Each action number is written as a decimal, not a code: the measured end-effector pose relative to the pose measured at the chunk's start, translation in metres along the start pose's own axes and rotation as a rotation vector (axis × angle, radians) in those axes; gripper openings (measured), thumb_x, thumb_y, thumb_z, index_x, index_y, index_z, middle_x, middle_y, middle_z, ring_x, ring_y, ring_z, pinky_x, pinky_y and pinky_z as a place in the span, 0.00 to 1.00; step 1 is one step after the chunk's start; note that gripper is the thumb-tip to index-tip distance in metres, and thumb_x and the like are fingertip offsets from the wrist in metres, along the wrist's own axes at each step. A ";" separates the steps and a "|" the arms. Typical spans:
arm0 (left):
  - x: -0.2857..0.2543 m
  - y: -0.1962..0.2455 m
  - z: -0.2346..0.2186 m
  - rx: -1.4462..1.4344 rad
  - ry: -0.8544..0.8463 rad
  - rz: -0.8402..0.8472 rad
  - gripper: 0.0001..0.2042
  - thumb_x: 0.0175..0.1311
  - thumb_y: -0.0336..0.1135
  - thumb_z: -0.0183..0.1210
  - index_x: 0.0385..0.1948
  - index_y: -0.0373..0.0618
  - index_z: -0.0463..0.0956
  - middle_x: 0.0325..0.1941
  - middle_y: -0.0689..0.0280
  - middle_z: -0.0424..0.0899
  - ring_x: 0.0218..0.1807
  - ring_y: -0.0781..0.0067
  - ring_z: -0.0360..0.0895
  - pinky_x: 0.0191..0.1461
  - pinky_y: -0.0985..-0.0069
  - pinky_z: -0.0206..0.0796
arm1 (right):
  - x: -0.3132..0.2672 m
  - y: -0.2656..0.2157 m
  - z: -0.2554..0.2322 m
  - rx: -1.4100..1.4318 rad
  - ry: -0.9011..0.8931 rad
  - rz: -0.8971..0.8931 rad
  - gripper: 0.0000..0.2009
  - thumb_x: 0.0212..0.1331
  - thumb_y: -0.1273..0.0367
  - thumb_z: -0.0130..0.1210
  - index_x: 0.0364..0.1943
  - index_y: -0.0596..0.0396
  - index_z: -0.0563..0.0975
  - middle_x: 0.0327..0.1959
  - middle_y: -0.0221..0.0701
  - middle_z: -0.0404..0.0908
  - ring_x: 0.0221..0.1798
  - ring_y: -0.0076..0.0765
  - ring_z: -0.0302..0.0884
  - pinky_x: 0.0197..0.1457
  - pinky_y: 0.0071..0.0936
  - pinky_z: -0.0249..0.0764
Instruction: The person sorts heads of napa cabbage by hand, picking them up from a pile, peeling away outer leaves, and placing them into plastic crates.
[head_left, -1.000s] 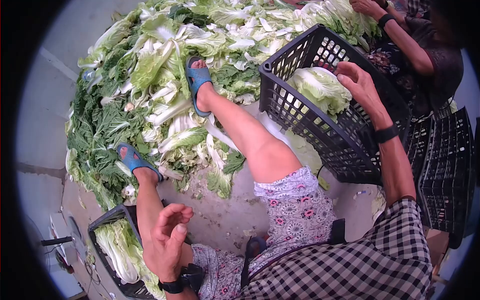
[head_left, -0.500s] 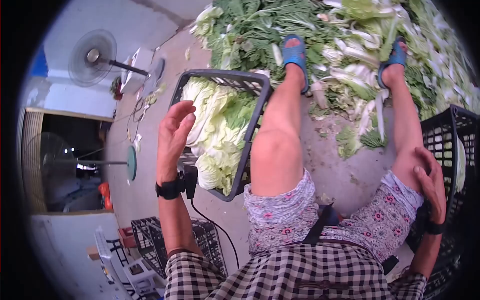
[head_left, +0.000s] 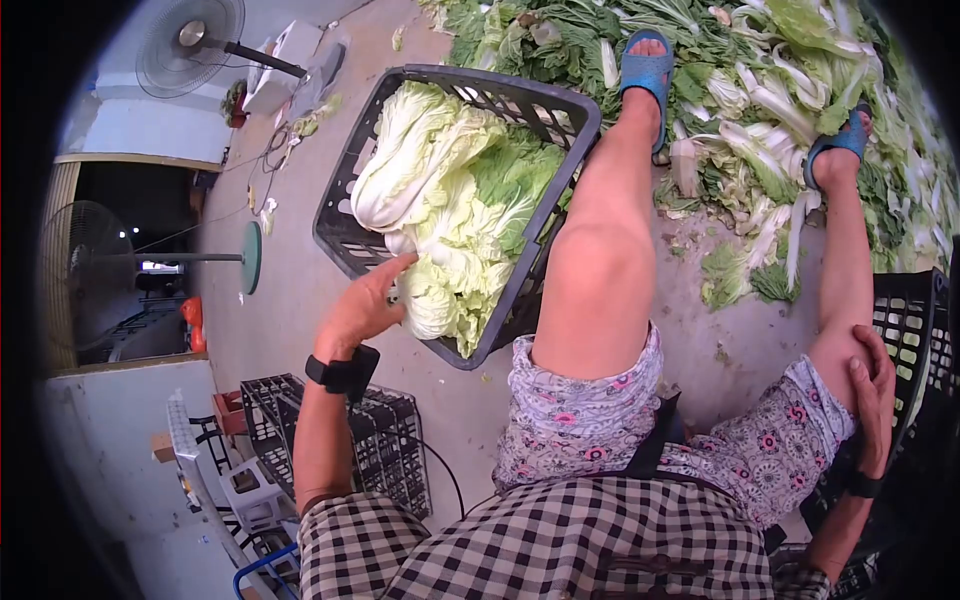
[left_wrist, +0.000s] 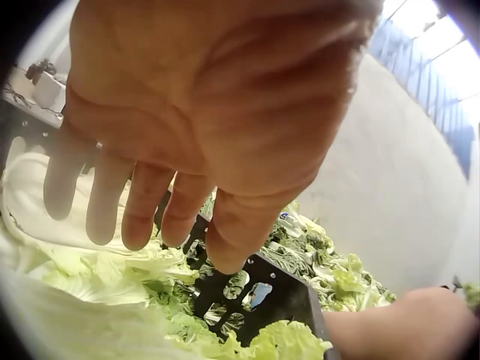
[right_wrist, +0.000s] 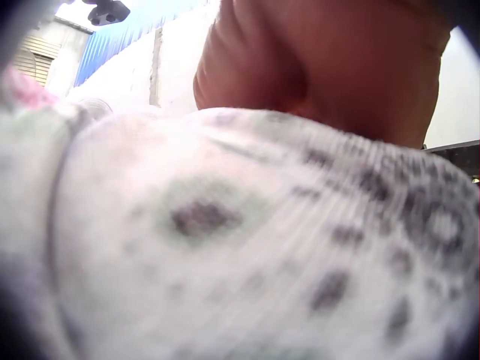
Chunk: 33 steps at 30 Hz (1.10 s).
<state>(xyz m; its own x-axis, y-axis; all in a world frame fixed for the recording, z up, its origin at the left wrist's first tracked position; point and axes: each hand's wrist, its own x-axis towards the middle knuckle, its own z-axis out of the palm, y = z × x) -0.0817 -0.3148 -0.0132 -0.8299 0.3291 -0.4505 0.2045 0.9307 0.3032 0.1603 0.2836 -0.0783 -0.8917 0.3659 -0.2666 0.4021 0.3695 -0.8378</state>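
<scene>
Napa cabbages (head_left: pixel 405 165) with pale ribs and green leaf tips lie in a black plastic crate (head_left: pixel 590 120) left of the person's legs. At the crate's near corner, my left hand (head_left: pixel 362 308) reaches in with its fingertips close to the cabbages. In the left wrist view the left hand (left_wrist: pixel 202 112) has its fingers straight and spread above pale leaves (left_wrist: pixel 112 285), and nothing is in its grasp. My right hand (head_left: pixel 876 390) rests on the right leg just above the patterned shorts' hem, holding nothing. The right wrist view is mostly filled by patterned shorts (right_wrist: pixel 247 247).
Loose cabbage leaves (head_left: pixel 740 130) are heaped on the floor around the blue sandals. A second black crate (head_left: pixel 935 340) stands beside the right leg. Stacked crates (head_left: pixel 390 460) and a stool (head_left: pixel 255 495) are behind at left, with standing fans (head_left: pixel 190 40) farther off.
The head view has swung left. My right hand has left the cabbage in the right crate and lies on the leg. The left hand has moved over the left crate's edge.
</scene>
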 end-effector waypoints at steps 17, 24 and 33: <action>0.053 -0.025 -0.028 -0.204 -0.167 0.020 0.42 0.40 0.45 0.71 0.61 0.43 0.61 0.60 0.56 0.70 0.60 0.59 0.68 0.59 0.64 0.63 | -0.004 -0.001 0.004 -0.091 0.061 -0.064 0.23 0.53 0.61 0.55 0.49 0.64 0.71 0.52 0.38 0.72 0.58 0.38 0.65 0.65 0.30 0.55; 0.097 -0.129 -0.039 -0.746 0.484 -0.773 0.36 0.57 0.59 0.54 0.61 0.41 0.61 0.60 0.54 0.67 0.53 0.55 0.70 0.43 0.64 0.70 | 0.002 -0.008 0.007 -0.096 0.085 0.008 0.22 0.53 0.62 0.54 0.48 0.64 0.71 0.51 0.38 0.72 0.58 0.37 0.65 0.65 0.30 0.54; 0.157 -0.180 0.017 -1.192 0.703 -0.682 0.31 0.64 0.64 0.41 0.53 0.44 0.69 0.48 0.57 0.79 0.42 0.62 0.79 0.34 0.65 0.69 | 0.008 -0.031 0.014 -0.182 0.079 0.028 0.20 0.52 0.63 0.55 0.45 0.64 0.72 0.50 0.38 0.72 0.57 0.38 0.66 0.65 0.30 0.55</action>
<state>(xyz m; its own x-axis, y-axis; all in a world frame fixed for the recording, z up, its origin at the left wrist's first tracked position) -0.2399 -0.4282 -0.1523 -0.7293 -0.5490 -0.4082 -0.5384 0.0923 0.8376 0.1379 0.2630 -0.0612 -0.8632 0.4417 -0.2445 0.4642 0.5039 -0.7284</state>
